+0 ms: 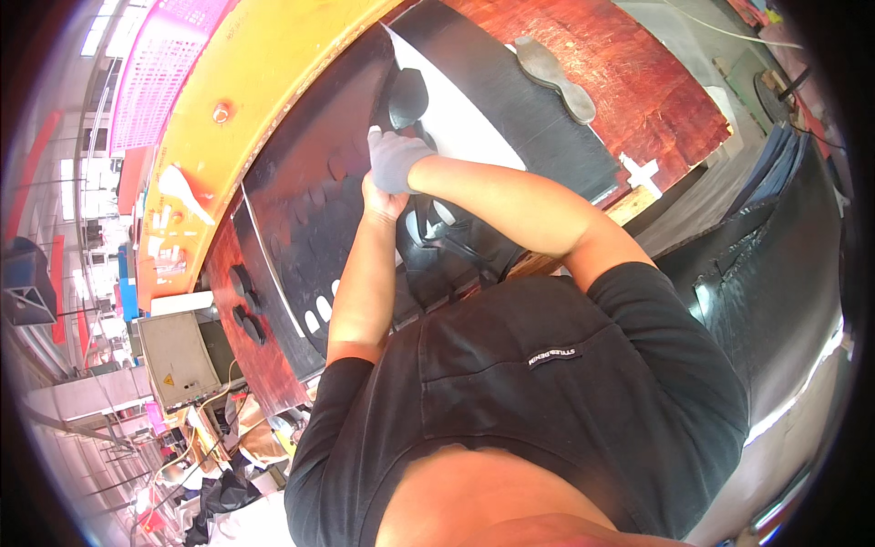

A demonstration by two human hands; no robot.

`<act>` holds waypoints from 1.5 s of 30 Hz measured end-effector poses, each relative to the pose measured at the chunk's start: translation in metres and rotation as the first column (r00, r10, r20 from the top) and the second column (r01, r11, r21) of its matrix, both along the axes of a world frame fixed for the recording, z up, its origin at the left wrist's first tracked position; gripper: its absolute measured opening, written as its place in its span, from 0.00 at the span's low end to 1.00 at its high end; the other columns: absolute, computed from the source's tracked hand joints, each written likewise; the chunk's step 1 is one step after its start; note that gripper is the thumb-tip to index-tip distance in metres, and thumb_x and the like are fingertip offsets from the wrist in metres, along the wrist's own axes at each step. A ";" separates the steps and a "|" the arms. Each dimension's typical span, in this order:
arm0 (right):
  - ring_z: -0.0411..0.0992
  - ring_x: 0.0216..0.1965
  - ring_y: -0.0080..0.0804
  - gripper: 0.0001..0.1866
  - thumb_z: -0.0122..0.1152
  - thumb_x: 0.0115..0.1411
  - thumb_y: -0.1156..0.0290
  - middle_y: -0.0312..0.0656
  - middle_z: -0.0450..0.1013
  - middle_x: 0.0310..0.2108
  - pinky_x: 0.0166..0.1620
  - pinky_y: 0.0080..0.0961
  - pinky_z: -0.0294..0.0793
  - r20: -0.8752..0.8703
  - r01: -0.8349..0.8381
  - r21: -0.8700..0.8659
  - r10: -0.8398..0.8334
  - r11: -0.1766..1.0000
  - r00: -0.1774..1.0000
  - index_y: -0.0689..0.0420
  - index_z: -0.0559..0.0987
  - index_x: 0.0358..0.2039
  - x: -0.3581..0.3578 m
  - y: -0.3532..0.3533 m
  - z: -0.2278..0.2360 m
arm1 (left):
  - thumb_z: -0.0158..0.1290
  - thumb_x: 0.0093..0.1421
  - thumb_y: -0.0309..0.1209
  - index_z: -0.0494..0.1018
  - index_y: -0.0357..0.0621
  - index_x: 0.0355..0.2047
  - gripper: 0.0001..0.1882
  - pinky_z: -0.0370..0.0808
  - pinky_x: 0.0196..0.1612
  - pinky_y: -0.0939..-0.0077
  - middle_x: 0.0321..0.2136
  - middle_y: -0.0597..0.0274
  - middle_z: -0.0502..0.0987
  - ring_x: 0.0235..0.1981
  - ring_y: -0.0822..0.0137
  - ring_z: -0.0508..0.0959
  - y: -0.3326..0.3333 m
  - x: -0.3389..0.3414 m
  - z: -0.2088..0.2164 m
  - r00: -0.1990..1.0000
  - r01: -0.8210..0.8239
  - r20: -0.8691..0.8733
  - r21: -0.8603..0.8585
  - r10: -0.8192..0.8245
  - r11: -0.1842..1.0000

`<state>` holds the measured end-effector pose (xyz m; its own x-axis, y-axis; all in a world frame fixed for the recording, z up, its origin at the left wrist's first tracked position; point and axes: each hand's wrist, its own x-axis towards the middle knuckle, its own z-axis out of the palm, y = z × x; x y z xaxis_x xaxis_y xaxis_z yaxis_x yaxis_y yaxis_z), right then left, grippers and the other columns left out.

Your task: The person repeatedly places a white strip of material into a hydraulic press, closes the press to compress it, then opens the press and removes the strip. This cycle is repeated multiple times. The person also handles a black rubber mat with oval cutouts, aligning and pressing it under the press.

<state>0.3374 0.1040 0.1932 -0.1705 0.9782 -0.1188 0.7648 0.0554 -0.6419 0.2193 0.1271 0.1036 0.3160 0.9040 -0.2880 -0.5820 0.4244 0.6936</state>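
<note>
My right hand [399, 162], in a grey glove, is closed, its fingers bent beside a dark, rounded sole-shaped piece [408, 98]. What it grips, if anything, is hidden. Just under it is my left hand [385, 201], bare at the wrist, its fingers covered by the glove. Both hands are together over a black sheet [305, 173] with shoe-sole outlines in it. Several small white gaps [324, 308] show near its front edge. Loose dark pieces [437, 255] lie between my forearms and my body.
A yellow-orange machine beam [264, 87] arches across the far left. On the reddish wooden table [638, 91] lies a grey sole-shaped form [554, 77]; small black pieces [246, 305] lie at the left. A pink basket [164, 73] stands behind the beam. Black sheeting [775, 273] hangs at the right.
</note>
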 end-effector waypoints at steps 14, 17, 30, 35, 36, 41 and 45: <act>0.73 0.33 0.25 0.23 0.48 0.47 0.84 0.41 0.73 0.35 0.36 0.22 0.74 -0.724 0.010 -0.232 -0.180 0.973 0.666 0.63 0.73 0.46 0.135 -0.011 -0.067 | 0.45 0.63 0.25 0.61 0.42 0.41 0.07 0.80 0.36 0.54 0.37 0.46 0.75 0.29 0.57 0.77 0.033 -0.050 0.074 0.944 -0.129 -0.283 0.161 0.171 0.978; 0.72 0.32 0.25 0.22 0.48 0.47 0.84 0.40 0.73 0.35 0.34 0.21 0.73 -0.737 0.134 -0.305 -0.323 0.943 0.594 0.62 0.73 0.46 0.127 -0.006 -0.074 | 0.44 0.64 0.26 0.65 0.42 0.39 0.05 0.81 0.35 0.61 0.38 0.48 0.76 0.27 0.61 0.77 0.045 -0.086 0.134 0.884 -0.112 -0.413 0.262 0.217 0.958; 0.65 0.52 0.51 0.32 0.63 0.46 0.58 0.54 0.63 0.53 0.53 0.38 0.67 -0.155 0.086 0.529 -0.003 0.844 0.988 0.57 0.67 0.52 0.089 -0.018 -0.034 | 0.44 0.63 0.27 0.57 0.39 0.44 0.11 0.80 0.34 0.57 0.36 0.40 0.75 0.26 0.53 0.78 -0.018 0.016 0.137 0.876 -0.023 -0.476 0.122 0.079 0.992; 0.73 0.40 0.44 0.13 0.55 0.55 0.69 0.47 0.74 0.36 0.43 0.35 0.73 -0.347 0.192 0.430 -0.034 0.882 0.937 0.58 0.74 0.41 0.086 -0.023 -0.020 | 0.44 0.65 0.32 0.63 0.38 0.46 0.13 0.78 0.37 0.60 0.39 0.42 0.75 0.30 0.55 0.79 -0.078 0.033 0.129 0.965 0.263 -0.045 0.117 -0.259 0.958; 0.75 0.35 0.41 0.11 0.54 0.56 0.69 0.47 0.75 0.32 0.40 0.31 0.73 -0.439 0.218 0.429 -0.008 0.877 0.898 0.58 0.75 0.39 0.086 -0.020 -0.017 | 0.44 0.65 0.35 0.64 0.38 0.46 0.15 0.77 0.39 0.60 0.40 0.44 0.75 0.32 0.56 0.78 -0.079 0.027 0.130 0.968 0.247 -0.007 0.163 -0.250 0.955; 0.73 0.41 0.32 0.17 0.55 0.56 0.69 0.45 0.74 0.41 0.42 0.28 0.72 -0.495 -0.025 0.243 0.146 0.970 0.857 0.59 0.74 0.47 0.081 0.014 -0.008 | 0.43 0.65 0.44 0.67 0.43 0.47 0.19 0.73 0.45 0.62 0.43 0.54 0.75 0.43 0.60 0.76 -0.101 -0.013 0.110 0.989 0.049 -0.144 0.067 -0.039 0.997; 0.71 0.43 0.29 0.31 0.60 0.53 0.64 0.45 0.71 0.47 0.45 0.25 0.70 -0.503 -0.104 -0.060 0.060 0.993 0.862 0.61 0.67 0.56 0.057 0.050 -0.033 | 0.46 0.64 0.39 0.68 0.42 0.48 0.17 0.68 0.49 0.70 0.43 0.57 0.74 0.46 0.66 0.72 -0.153 -0.011 0.050 0.920 0.067 -0.360 -0.246 -0.155 0.967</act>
<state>0.3943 0.1542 0.1602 -0.3081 0.9483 -0.0759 0.3359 0.0338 -0.9413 0.2084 -0.0262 0.1537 0.2398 0.7670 -0.5951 -0.2398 0.6408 0.7293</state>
